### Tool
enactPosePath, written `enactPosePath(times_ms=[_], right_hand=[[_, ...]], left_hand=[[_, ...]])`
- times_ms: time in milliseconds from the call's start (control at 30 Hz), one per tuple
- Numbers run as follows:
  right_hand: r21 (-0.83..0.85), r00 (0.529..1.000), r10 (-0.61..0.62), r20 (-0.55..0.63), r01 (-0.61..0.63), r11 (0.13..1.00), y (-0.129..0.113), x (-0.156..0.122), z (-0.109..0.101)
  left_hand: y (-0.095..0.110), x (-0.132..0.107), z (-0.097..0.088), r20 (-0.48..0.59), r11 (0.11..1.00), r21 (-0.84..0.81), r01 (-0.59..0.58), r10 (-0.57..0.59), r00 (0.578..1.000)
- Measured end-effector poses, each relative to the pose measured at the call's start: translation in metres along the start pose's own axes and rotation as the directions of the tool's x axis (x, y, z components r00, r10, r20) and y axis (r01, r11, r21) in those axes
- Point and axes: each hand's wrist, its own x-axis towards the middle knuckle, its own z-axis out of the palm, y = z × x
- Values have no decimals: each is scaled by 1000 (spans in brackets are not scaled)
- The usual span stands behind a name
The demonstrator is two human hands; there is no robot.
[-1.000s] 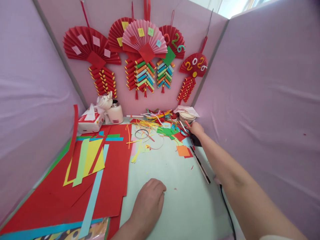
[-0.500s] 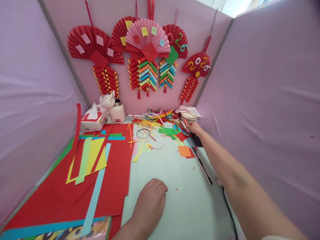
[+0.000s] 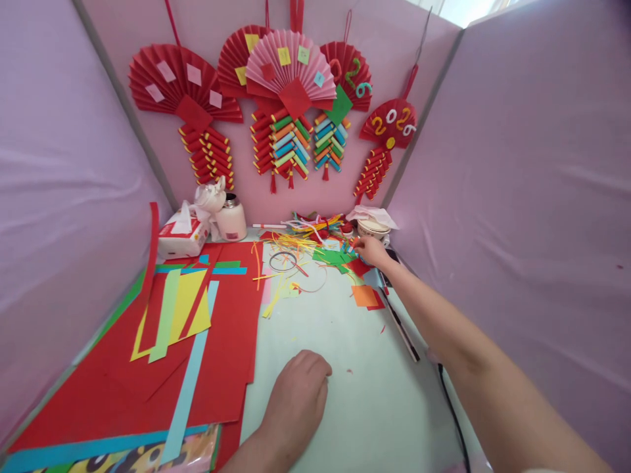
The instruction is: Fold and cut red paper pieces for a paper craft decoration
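My right hand [image 3: 372, 251] reaches far across the pale green table [image 3: 355, 394] to a heap of green, red and blue paper scraps [image 3: 335, 257] beside a white bowl [image 3: 372, 229]. Its fingers are bunched together at a small red piece; what they grip is too small to make out. Near the front edge my left hand [image 3: 298, 391] rests on the table with the fingers curled under and nothing in it. Right beside it lie large red paper sheets [image 3: 231, 328].
Yellow and green strips [image 3: 190, 312] lie on the red sheets. A tissue pack [image 3: 180, 236] and a white jar [image 3: 231, 220] stand at the back left. An orange square [image 3: 363, 295], a dark ruler [image 3: 401, 332] and a black cable [image 3: 451, 407] lie under my right arm. Paper fans [image 3: 290, 66] hang on the back wall.
My right hand has slid left from the table's right edge onto the scrap heap, uncovering a dark object beneath it. The left hand has stayed put.
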Motion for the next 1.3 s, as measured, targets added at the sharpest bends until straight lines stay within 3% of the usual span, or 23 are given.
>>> enactPosePath(times_ms=[267, 667, 1067, 1300], right_hand=[[-117, 977, -105, 188, 128, 985, 5, -28, -5], [-189, 976, -33, 214, 74, 979, 3, -52, -8], [-218, 993, 113, -30, -117, 969, -2, -66, -8], [-192, 938, 148, -312, -215, 958, -25, -88, -16]], left_hand=[[-1, 0, 2, 22, 1000, -3, 10, -10, 1000], [1, 0, 0, 41, 1000, 2, 25, -25, 999], [-2, -2, 3, 28, 1000, -18, 11, -11, 1000], [1, -3, 2, 16, 1000, -17, 21, -21, 1000]])
